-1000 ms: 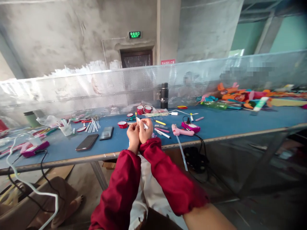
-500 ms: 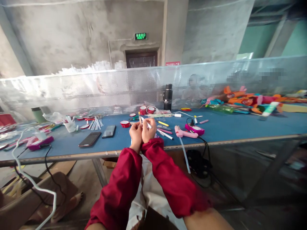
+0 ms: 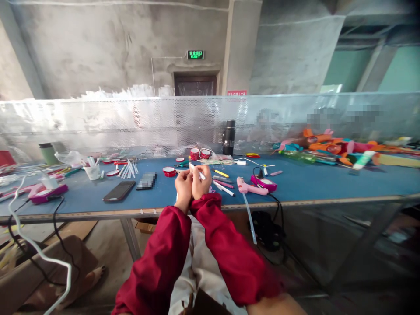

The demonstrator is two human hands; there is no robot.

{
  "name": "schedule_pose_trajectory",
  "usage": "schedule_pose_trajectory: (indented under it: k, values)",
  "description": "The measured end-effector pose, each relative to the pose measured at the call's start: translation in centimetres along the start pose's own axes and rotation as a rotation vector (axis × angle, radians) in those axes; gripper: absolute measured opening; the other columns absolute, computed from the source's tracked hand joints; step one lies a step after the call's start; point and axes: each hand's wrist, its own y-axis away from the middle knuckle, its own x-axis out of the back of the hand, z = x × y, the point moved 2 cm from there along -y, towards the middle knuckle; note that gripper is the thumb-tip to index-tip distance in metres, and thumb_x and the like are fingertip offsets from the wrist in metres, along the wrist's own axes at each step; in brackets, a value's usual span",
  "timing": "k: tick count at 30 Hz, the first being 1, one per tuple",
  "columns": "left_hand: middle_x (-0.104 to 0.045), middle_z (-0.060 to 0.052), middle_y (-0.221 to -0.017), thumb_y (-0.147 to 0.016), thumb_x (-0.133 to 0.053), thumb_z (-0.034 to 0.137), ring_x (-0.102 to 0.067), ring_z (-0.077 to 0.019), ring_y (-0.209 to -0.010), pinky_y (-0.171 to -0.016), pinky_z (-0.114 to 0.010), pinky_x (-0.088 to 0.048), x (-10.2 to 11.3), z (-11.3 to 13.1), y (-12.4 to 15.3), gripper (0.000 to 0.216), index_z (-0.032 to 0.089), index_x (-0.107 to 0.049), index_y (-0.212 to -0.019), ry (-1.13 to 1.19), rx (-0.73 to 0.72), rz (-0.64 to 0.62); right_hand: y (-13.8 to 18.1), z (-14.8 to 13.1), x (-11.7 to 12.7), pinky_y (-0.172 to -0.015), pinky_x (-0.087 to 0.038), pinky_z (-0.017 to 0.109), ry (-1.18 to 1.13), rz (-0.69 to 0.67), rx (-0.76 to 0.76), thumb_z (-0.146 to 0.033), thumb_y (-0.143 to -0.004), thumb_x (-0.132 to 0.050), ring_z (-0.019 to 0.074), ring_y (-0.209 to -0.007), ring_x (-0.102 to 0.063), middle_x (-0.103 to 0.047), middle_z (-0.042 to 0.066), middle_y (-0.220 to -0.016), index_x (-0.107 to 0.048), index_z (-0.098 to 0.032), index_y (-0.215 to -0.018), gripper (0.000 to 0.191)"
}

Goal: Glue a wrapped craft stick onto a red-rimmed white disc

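Note:
Close together over the front part of the blue table, both hands are closed. My right hand (image 3: 199, 183) grips a white marker pen (image 3: 202, 176), its rear end sticking out to the right of the fingers. My left hand (image 3: 183, 187), touching the right one, pinches a small thin piece with a yellow tip (image 3: 190, 158); its kind is unclear and the fingers hide its lower part. To the right of the hands lie more pens, among them a white marker (image 3: 223, 188) and a yellow pen (image 3: 221, 173). Red-edged round pieces (image 3: 169, 172) are stacked to the left.
A pink glue gun (image 3: 251, 187) lies at the right, its glue stick hanging over the table edge. A phone (image 3: 119, 191) and a white cup (image 3: 92, 170) are on the left. A black bottle (image 3: 229, 138) stands behind, near the perforated metal screen (image 3: 157, 116). Orange items are piled at far right.
The view has shifted slightly, so the table things sit a little further left. The marker's front end, visible earlier near the fingertips, is now mostly hidden by the fingers. Both hands keep their holds.

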Motion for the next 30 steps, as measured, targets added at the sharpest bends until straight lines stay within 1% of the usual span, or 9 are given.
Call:
schedule_pose_trajectory:
  k: [4, 9, 13, 17, 21, 25, 28, 30]
  values:
    - [-0.077, -0.007, -0.085, -0.082, -0.07, 0.027, -0.068, -0.0166, -0.074, -0.072, -0.027, -0.053, 0.0, 0.02, 0.12, 0.012, 0.016, -0.074, -0.087, 0.001, -0.005, 0.0, 0.01, 0.17, 0.04, -0.081, -0.051, 0.035, -0.003, 0.043, -0.013, -0.047, -0.095, -0.058, 0.0211, -0.085, -0.061, -0.066, 0.003, -0.088, -0.061, -0.024, -0.09, 0.024]
    - [-0.078, -0.009, -0.089, -0.083, -0.071, 0.028, -0.069, -0.0174, -0.077, -0.074, -0.027, -0.054, -0.01, -0.02, 0.13, 0.014, 0.016, -0.076, -0.089, -0.009, -0.009, 0.013, 0.01, 0.18, -0.02, -0.08, -0.05, 0.035, -0.007, -0.011, -0.012, -0.049, -0.095, -0.058, 0.0211, -0.084, -0.061, -0.065, 0.003, -0.086, -0.061, -0.024, -0.088, 0.026]
    - [-0.078, -0.009, -0.089, -0.083, -0.071, 0.029, -0.068, -0.0178, -0.078, -0.074, -0.028, -0.054, 0.01, -0.05, 0.03, 0.015, 0.016, -0.076, -0.089, -0.027, -0.009, 0.016, 0.0, 0.1, 0.11, -0.08, -0.05, 0.036, -0.024, 0.025, -0.014, -0.047, -0.095, -0.058, 0.0212, -0.085, -0.06, -0.065, 0.004, -0.087, -0.06, -0.023, -0.09, 0.025]
    - [-0.078, -0.009, -0.09, -0.083, -0.07, 0.027, -0.069, -0.0182, -0.079, -0.076, -0.028, -0.053, 0.04, -0.07, 0.01, 0.015, 0.016, -0.076, -0.09, -0.029, -0.028, 0.009, 0.02, 0.06, 0.03, -0.081, -0.05, 0.036, -0.024, -0.002, -0.017, -0.048, -0.095, -0.059, 0.0213, -0.085, -0.06, -0.065, 0.003, -0.087, -0.06, -0.023, -0.089, 0.025]
    - [-0.077, -0.009, -0.089, -0.083, -0.07, 0.028, -0.068, -0.0179, -0.076, -0.074, -0.028, -0.053, 0.05, -0.28, -0.07, 0.016, 0.016, -0.076, -0.091, -0.018, -0.017, -0.013, 0.02, 0.05, 0.05, -0.082, -0.05, 0.036, -0.006, 0.03, -0.021, -0.046, -0.095, -0.058, 0.021, -0.086, -0.06, -0.065, 0.003, -0.087, -0.06, -0.023, -0.09, 0.024]
    - [-0.078, -0.008, -0.09, -0.083, -0.071, 0.029, -0.069, -0.0177, -0.078, -0.075, -0.028, -0.053, 0.06, -0.43, -0.13, 0.015, 0.016, -0.075, -0.09, -0.013, -0.016, -0.013, 0.0, 0.09, -0.02, -0.081, -0.051, 0.036, -0.025, 0.017, -0.02, -0.048, -0.095, -0.059, 0.0215, -0.085, -0.061, -0.065, 0.004, -0.086, -0.06, -0.023, -0.089, 0.026]
    - [-0.077, -0.008, -0.088, -0.083, -0.071, 0.03, -0.068, -0.0175, -0.075, -0.072, -0.028, -0.053, 0.05, -0.45, -0.09, 0.016, 0.016, -0.075, -0.09, -0.007, -0.006, -0.012, -0.01, 0.32, 0.06, -0.083, -0.051, 0.037, -0.015, 0.035, -0.017, -0.049, -0.095, -0.058, 0.0216, -0.086, -0.061, -0.065, 0.004, -0.088, -0.061, -0.023, -0.091, 0.027]
    - [-0.077, -0.008, -0.088, -0.083, -0.071, 0.03, -0.068, -0.0172, -0.075, -0.071, -0.027, -0.052, 0.04, -0.42, -0.07, 0.016, 0.016, -0.075, -0.09, -0.008, -0.004, -0.014, 0.01, 0.5, 0.06, -0.082, -0.051, 0.036, -0.02, 0.02, -0.017, -0.049, -0.095, -0.058, 0.0213, -0.087, -0.061, -0.065, 0.004, -0.089, -0.061, -0.023, -0.092, 0.026]
